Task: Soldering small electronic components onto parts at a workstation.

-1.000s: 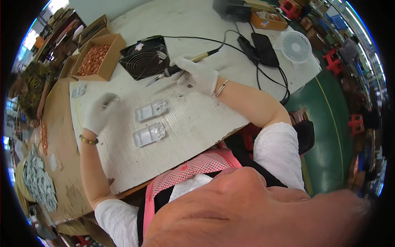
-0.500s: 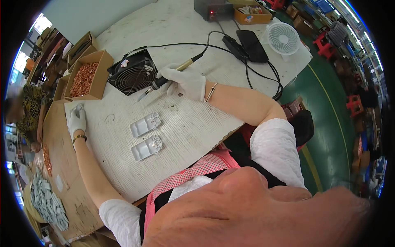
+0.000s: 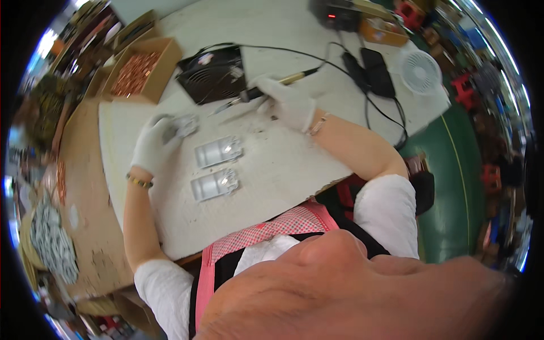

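Head view: white worktable (image 3: 272,170) w/ black fan (image 3: 212,71), box of copper parts (image 3: 136,73), green floor at right. Left hand (image 3: 153,144) grasps a pale plastic part (image 3: 184,126) beside two trays (image 3: 218,152). Right hand (image 3: 289,102) clenched round soldering iron (image 3: 255,93), tip just above the table nr the fan.

Workshop: soldering iron (image 3: 266,88), copper parts (image 3: 135,73)

White gloves, wrist bracelets, white sleeves, pink checked apron.
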`<state>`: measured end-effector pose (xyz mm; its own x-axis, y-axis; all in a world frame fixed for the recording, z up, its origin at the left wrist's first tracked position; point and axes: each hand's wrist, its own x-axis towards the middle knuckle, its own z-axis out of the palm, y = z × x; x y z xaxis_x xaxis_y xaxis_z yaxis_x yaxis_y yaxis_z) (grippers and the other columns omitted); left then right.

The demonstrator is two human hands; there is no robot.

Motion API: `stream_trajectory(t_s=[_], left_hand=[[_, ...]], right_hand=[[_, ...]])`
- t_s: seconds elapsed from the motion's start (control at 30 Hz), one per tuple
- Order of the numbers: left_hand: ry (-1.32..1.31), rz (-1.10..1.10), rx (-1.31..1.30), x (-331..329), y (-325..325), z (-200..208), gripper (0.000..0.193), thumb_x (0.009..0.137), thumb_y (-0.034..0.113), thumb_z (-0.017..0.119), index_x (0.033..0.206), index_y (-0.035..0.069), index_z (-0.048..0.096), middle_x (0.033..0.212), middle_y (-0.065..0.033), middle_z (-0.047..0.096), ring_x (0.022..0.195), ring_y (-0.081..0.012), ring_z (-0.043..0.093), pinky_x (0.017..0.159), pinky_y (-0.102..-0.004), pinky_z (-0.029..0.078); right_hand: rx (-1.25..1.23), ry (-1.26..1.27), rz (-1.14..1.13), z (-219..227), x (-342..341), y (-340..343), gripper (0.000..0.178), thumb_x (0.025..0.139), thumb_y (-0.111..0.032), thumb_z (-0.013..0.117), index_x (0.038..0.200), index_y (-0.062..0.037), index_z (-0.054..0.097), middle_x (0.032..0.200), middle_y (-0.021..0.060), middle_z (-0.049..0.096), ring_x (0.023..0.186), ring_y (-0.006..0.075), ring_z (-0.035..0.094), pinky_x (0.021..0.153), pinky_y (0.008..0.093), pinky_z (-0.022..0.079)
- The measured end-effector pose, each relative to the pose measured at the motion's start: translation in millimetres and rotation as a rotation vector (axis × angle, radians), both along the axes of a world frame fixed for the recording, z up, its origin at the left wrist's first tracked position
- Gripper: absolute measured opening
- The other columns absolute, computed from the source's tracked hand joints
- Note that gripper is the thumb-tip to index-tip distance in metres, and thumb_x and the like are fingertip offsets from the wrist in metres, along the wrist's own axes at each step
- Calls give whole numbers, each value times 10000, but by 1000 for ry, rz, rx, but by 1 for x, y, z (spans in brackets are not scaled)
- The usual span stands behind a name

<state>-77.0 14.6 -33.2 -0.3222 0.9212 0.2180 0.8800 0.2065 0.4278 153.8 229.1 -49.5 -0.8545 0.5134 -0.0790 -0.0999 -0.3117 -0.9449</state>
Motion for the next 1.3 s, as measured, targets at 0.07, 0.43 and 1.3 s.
stream_trajectory(t_s=[0.07, 0.43, 1.3], left_hand=[[15, -59, 43, 4, 1, -2, 179, 723, 137, 673, 871, 50, 619, 1008, -151, 585, 913, -343, 549, 802, -395, 459], [6, -173, 188, 35, 7, -10, 165, 688, 104, 727, 796, 47, 616, 1045, -137, 547, 965, -313, 522, 842, -368, 442], [51, -238, 215, 36, 7, -11, 124, 687, 121, 724, 740, 69, 625, 1051, -107, 538, 960, -293, 516, 842, -367, 439]], right_hand=[[253, -49, -40, 3, 4, -2, 235, 933, -242, 468, 1025, -70, 600, 866, 38, 644, 597, 88, 560, 526, 216, 443], [-32, -9, -18, 4, 5, 0, 210, 901, -180, 541, 1015, -10, 582, 769, 84, 640, 572, 92, 556, 523, 218, 448], [108, -68, -42, 7, 2, -7, 166, 892, -148, 555, 984, -20, 604, 752, 76, 639, 565, 71, 555, 501, 210, 443]])
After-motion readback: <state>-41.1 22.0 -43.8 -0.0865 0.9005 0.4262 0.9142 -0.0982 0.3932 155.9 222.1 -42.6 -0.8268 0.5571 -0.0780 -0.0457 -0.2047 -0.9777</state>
